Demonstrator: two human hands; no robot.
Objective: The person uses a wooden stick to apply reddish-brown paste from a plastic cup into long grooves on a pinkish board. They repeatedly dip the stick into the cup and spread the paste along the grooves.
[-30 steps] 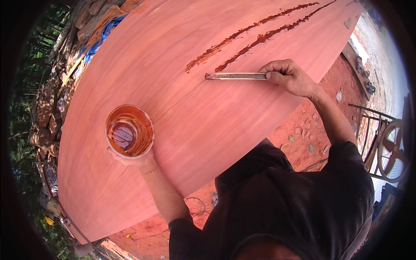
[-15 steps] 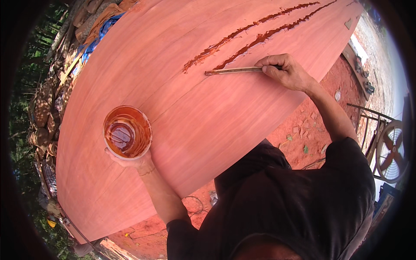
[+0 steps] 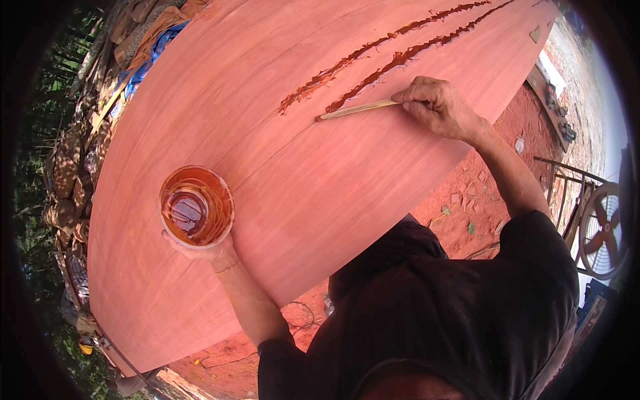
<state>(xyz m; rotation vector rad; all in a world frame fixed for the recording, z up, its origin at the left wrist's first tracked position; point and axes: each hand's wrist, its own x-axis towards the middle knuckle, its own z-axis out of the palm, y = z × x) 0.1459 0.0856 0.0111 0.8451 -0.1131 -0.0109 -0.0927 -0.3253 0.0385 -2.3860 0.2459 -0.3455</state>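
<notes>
Right hand (image 3: 437,107) w/ thin pale stick (image 3: 357,110) at dark-red streaks (image 3: 400,57).

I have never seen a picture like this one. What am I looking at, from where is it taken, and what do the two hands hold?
No machine here: a person works with bare hands. A wide fisheye camera on the head looks down, so straight edges bend. The left hand holds a clear round cup of glossy orange-brown liquid. The fingers of the right hand grip a thin pale wooden stick, its tip on a large reddish-pink wooden sheet. Two dark red wet streaks lie on the sheet beyond the stick. A fan stands at the right.
</notes>
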